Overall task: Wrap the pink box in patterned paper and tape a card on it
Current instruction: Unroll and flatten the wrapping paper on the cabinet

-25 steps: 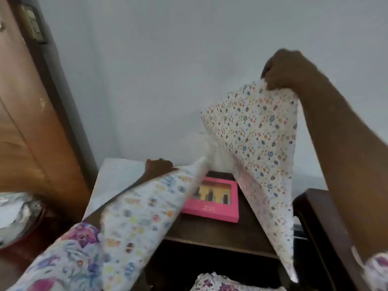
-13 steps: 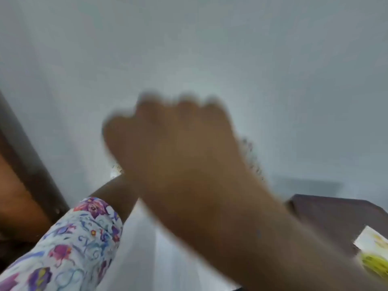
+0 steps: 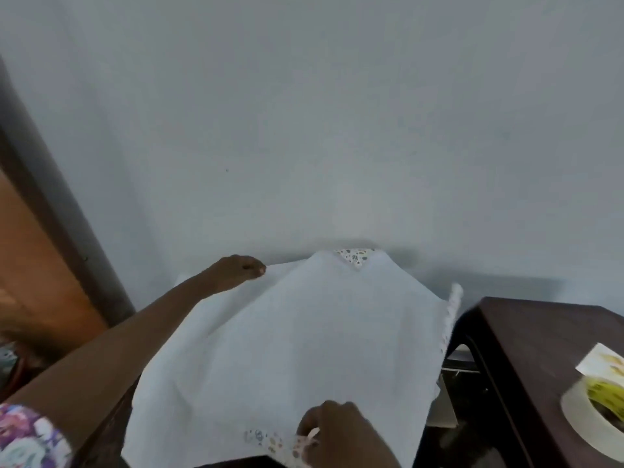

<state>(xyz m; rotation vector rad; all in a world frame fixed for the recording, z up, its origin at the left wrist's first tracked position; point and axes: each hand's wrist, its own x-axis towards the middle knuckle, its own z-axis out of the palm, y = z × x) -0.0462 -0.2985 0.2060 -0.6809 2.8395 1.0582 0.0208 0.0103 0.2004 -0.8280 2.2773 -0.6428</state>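
White-side-up patterned paper [image 3: 304, 349]: left hand [image 3: 236, 271] pinches its far-left edge, right hand [image 3: 337, 434] its near edge; best pulled taut, laid flat.

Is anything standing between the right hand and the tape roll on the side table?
Nothing visible does: the right hand pinches the near edge of the paper, and the tape roll lies unobstructed on the side table.

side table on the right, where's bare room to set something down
The side table is bare across its far and left part, from its left edge up to the tape roll. Its near right corner is crowded: the tape roll with a card by it. In the middle the patterned paper covers everything, pinched by the left hand and right hand.
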